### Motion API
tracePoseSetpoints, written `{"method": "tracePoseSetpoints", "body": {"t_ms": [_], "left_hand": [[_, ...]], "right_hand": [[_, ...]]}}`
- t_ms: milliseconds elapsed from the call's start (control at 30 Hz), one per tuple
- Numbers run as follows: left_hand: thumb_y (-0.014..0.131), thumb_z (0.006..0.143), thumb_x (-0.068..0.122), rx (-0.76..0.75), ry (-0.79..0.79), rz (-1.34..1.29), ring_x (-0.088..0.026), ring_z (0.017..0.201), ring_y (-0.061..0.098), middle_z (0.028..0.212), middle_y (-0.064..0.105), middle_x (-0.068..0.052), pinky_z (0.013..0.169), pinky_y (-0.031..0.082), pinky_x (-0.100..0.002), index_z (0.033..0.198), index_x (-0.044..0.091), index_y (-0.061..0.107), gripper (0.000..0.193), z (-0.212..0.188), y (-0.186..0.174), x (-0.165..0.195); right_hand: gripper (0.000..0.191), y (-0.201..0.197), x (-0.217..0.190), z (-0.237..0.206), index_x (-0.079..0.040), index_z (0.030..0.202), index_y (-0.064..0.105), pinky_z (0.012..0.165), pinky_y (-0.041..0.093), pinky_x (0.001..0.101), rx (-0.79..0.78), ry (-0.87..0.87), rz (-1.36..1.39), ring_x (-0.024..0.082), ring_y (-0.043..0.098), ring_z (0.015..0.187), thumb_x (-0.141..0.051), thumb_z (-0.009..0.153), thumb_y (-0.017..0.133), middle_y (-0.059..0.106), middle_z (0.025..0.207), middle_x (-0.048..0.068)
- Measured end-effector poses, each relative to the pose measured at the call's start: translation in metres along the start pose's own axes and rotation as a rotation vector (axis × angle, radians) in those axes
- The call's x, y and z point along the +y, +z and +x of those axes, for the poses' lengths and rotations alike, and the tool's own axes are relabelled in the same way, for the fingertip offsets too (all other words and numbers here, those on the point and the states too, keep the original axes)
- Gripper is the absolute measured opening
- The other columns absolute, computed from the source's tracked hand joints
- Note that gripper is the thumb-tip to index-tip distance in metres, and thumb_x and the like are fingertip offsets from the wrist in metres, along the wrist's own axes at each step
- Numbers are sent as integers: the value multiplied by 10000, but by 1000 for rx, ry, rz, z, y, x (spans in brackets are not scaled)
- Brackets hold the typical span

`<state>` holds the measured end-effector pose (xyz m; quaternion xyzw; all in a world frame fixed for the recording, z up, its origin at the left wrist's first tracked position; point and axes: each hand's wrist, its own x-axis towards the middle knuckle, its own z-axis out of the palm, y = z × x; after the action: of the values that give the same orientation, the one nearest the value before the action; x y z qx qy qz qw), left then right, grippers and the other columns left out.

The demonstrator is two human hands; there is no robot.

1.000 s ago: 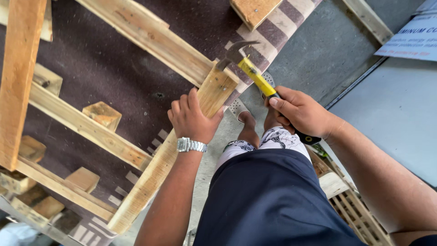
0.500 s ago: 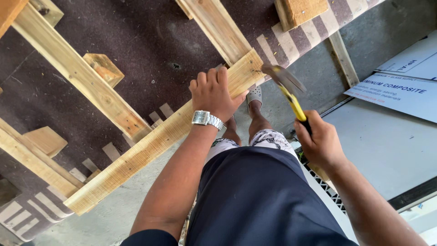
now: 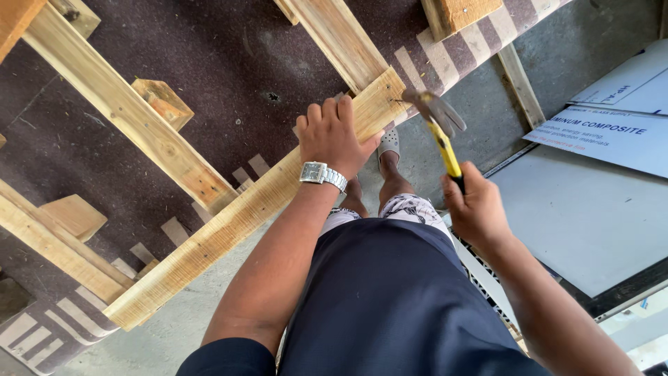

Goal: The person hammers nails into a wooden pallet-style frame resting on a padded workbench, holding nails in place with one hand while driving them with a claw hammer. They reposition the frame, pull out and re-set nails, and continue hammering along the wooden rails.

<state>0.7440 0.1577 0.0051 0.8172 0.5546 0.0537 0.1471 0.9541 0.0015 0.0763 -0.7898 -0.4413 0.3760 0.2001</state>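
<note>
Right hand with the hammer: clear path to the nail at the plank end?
Probably yes. The hammer in the right hand hangs just beside the plank end, nothing between; the left hand grips the plank further back.

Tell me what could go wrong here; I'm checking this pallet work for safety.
The left hand grips the plank close to the end where the hammer is aimed, so a glancing blow could hit the fingers. The foot below that end wears only an open clog, so a dropped hammer or a falling plank could hurt it. The right hand holds the hammer low on its handle, so a miss seems more likely.
</note>
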Motion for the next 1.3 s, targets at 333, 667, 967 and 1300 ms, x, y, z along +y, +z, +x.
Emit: {"method": "tracePoseSetpoints", "body": {"t_ms": [333, 667, 967, 1300], "left_hand": [[831, 692, 627, -8, -8, -2, -300, 969, 567, 1106, 651, -108, 797, 431, -502, 1216, 96, 549, 797, 0, -2, -1], [833, 694, 621, 36, 11, -20, -302, 965, 575, 1113, 659, -116, 800, 431, -494, 1214, 87, 556, 795, 0, -7, 0], [830, 661, 614, 58, 7, 2, -303, 939, 574, 1092, 665, -108, 770, 429, -497, 1171, 100, 563, 772, 0, -5, -3], [828, 671, 615, 20, 7, -25, -303, 942, 573, 1104, 663, -113, 786, 436, -493, 1158, 103, 553, 758, -2, -4, -6]], "right_hand": [[244, -1, -5, -12, -61, 890, 428, 575, 389, 333, 284, -606, 100, 181, 502, 646, -225, 1069, 449, 532, 773, 154], [297, -27, -5, -28, -56, 1102, 454, 571, 471, 251, 345, -647, 604, 111, 503, 649, -351, 1067, 475, 517, 765, 31], [221, -19, -15, -23, -39, 1116, 537, 634, 416, 299, 154, -130, 370, 187, 466, 717, -258, 1115, 503, 531, 857, 115], [289, 2, -11, 1, -16, 1029, 555, 609, 429, 316, -17, 68, -175, 213, 489, 630, -301, 1068, 582, 559, 710, 128]]}}
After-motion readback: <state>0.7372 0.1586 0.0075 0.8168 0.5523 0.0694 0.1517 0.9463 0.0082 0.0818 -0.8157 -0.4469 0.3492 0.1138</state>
